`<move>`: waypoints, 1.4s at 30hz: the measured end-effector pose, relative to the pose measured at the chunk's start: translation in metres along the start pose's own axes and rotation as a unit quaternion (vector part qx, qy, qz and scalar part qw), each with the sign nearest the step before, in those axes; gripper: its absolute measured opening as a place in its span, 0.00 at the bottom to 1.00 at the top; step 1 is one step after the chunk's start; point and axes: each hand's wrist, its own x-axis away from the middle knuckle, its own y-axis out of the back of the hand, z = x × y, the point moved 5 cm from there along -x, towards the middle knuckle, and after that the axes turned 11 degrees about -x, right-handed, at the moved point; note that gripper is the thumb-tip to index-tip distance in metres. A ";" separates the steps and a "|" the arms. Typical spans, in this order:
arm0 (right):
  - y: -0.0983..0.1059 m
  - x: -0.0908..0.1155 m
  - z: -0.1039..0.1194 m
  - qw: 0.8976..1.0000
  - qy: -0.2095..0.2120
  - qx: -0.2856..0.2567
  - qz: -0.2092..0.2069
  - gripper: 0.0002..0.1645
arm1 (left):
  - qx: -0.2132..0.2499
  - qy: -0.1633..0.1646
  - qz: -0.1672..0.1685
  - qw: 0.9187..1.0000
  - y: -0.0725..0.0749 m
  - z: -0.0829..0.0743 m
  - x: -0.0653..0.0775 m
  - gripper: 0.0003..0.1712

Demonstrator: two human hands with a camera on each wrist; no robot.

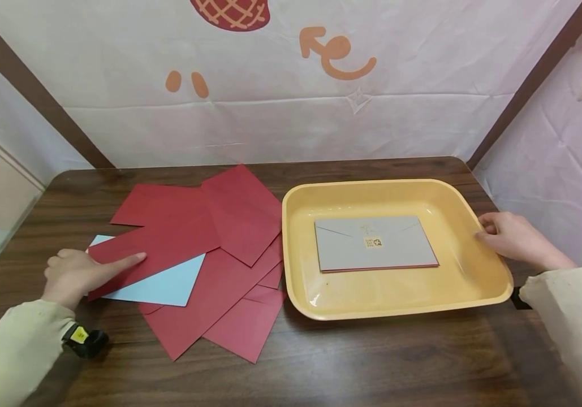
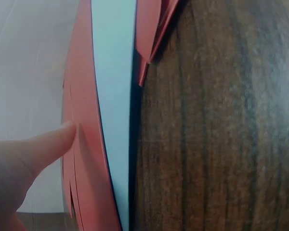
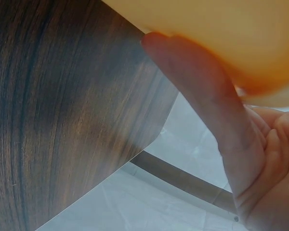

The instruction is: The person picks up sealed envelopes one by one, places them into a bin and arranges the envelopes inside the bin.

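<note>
On the left, my left hand [image 1: 74, 276] grips the near-left end of a red envelope [image 1: 166, 246], its thumb [image 2: 50, 143] stretched across the top face and the other fingers at the edge. Partly covered by that envelope is a light blue envelope [image 1: 168, 284]. More red envelopes [image 1: 244, 217] overlap around and beneath them. My right hand [image 1: 517, 237] holds the right rim of a yellow plastic tray [image 1: 397, 308]; in the right wrist view its thumb [image 3: 197, 82] lies against the tray's outer side. Inside the tray lies a grey envelope [image 1: 352, 254] with a small sticker, a red edge showing below it.
A dark wooden table [image 1: 331, 362] carries everything. Behind it hangs a pale printed curtain [image 1: 270, 130], with brown strips running down to the table's back corners. The tray's left rim meets the spread of red envelopes.
</note>
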 end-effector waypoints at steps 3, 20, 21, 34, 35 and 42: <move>0.000 0.000 0.001 1.000 0.002 0.001 -0.001 0.20 | -0.002 0.004 -0.001 1.000 -0.001 -0.001 0.000 0.72; -0.001 0.001 0.002 1.000 0.003 -0.003 0.001 0.19 | -0.010 -0.065 -0.046 0.997 0.003 -0.012 -0.004 0.66; -0.001 0.002 0.002 1.000 0.003 -0.004 0.002 0.19 | -0.008 -0.070 -0.051 0.996 0.003 -0.013 -0.004 0.66; -0.001 0.001 0.000 1.000 -0.005 -0.005 0.000 0.18 | 0.058 -0.100 -0.065 0.991 0.002 -0.018 -0.006 0.64; -0.001 0.001 0.000 1.000 -0.004 -0.004 -0.001 0.18 | 0.057 -0.098 -0.062 0.992 0.002 -0.018 -0.005 0.64; -0.001 0.001 -0.001 1.000 -0.004 -0.004 0.003 0.19 | 0.014 -0.063 -0.048 0.997 0.003 -0.014 -0.005 0.62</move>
